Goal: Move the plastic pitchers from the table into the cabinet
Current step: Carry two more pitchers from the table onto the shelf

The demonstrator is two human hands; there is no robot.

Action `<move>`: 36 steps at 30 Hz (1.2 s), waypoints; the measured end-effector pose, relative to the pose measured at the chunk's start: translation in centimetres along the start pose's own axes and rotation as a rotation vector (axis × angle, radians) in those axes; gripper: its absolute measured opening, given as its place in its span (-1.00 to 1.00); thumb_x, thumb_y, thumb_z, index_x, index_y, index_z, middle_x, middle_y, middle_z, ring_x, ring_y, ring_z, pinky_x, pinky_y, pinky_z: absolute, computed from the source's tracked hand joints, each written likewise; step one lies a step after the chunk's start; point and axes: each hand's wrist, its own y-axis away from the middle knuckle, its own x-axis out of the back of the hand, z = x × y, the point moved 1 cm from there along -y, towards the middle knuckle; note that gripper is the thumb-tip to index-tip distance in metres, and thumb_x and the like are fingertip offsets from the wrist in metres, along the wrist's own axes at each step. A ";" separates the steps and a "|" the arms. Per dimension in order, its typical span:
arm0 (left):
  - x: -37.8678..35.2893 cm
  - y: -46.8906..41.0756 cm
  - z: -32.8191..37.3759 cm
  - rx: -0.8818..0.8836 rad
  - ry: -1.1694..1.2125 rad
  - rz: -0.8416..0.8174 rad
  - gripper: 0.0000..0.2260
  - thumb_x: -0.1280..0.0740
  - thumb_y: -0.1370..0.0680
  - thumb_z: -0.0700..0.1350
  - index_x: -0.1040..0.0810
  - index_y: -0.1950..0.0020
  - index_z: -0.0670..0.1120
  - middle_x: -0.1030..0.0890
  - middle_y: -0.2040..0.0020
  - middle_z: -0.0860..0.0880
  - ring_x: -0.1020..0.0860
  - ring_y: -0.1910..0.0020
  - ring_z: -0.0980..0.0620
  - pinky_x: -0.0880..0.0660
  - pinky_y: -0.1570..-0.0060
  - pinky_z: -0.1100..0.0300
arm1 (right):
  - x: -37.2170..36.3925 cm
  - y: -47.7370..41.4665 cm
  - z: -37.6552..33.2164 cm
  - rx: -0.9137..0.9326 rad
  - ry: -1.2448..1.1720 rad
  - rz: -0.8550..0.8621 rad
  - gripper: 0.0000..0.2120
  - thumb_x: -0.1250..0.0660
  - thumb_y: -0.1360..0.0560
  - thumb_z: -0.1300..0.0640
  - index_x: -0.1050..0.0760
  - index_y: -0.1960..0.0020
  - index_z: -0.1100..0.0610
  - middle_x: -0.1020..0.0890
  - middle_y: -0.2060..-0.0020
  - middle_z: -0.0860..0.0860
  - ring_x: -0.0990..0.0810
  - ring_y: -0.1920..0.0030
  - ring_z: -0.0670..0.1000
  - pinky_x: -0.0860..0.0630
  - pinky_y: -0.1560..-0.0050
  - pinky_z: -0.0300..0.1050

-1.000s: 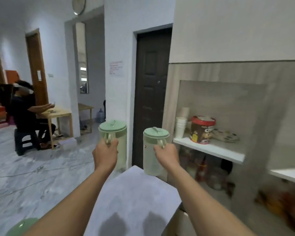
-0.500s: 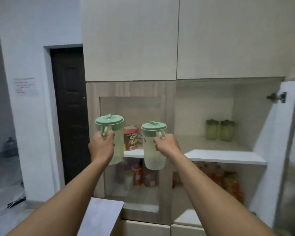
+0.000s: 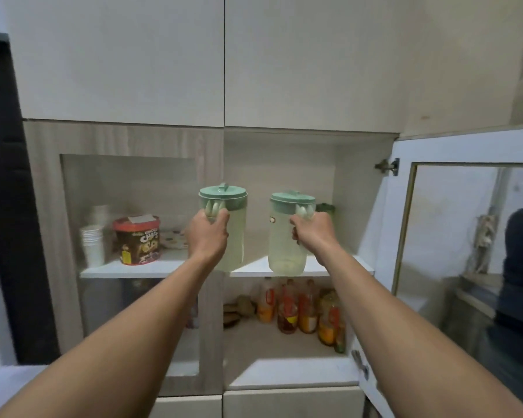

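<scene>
We hold each upright pitcher by its handle: left hand (image 3: 207,236) clenching the left pitcher (image 3: 227,227), right hand (image 3: 313,235) the right pitcher (image 3: 287,233), both just before the cabinet shelf (image 3: 338,268), the right nearer its open bay.

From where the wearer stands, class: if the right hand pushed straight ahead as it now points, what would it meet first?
Probably the dark green pitcher at the back of the open compartment, partly hidden behind the right hand and its held pitcher; the white shelf lies below. Depth is unclear.
</scene>
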 end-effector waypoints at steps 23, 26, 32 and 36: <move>-23.2 -11.5 -9.3 0.126 -0.001 0.001 -0.76 -0.27 -0.58 0.01 -0.59 0.09 -0.15 -0.61 0.22 -0.08 -0.56 0.21 -0.11 -0.37 0.24 0.11 | 1.0 -20.9 12.0 -0.093 -0.073 0.199 -0.86 -0.38 -0.49 0.09 -0.58 0.20 0.14 -0.60 0.35 0.04 -0.54 0.32 0.06 -0.42 0.25 -0.08; -25.3 -14.8 -11.1 0.136 0.008 0.006 -0.77 -0.29 -0.57 0.01 -0.59 0.03 -0.16 -0.63 0.16 -0.11 -0.58 0.15 -0.16 -0.39 0.21 0.10 | -0.7 -24.3 12.7 -0.100 -0.076 0.220 -0.84 -0.39 -0.44 0.03 -0.61 0.17 0.13 -0.63 0.33 0.02 -0.57 0.32 0.06 -0.50 0.18 0.00; -29.2 -20.2 -14.9 0.144 -0.014 0.032 -0.74 -0.31 -0.56 -0.01 -0.61 0.01 -0.20 -0.64 0.14 -0.17 -0.60 0.09 -0.20 -0.37 0.16 0.10 | -5.2 -31.3 15.7 -0.097 -0.084 0.202 -0.75 -0.36 -0.28 -0.04 -0.59 0.19 0.13 -0.62 0.33 0.03 -0.59 0.28 0.12 -0.59 0.13 0.11; -32.2 -23.2 -17.4 0.162 -0.003 0.047 -0.77 -0.32 -0.56 -0.04 -0.60 -0.02 -0.20 -0.62 0.13 -0.13 -0.53 0.15 -0.11 -0.37 0.15 0.14 | -7.7 -34.7 17.9 -0.106 -0.064 0.175 -0.86 -0.39 -0.43 0.04 -0.56 0.15 0.11 -0.57 0.36 0.02 -0.57 0.30 0.10 -0.58 0.18 0.06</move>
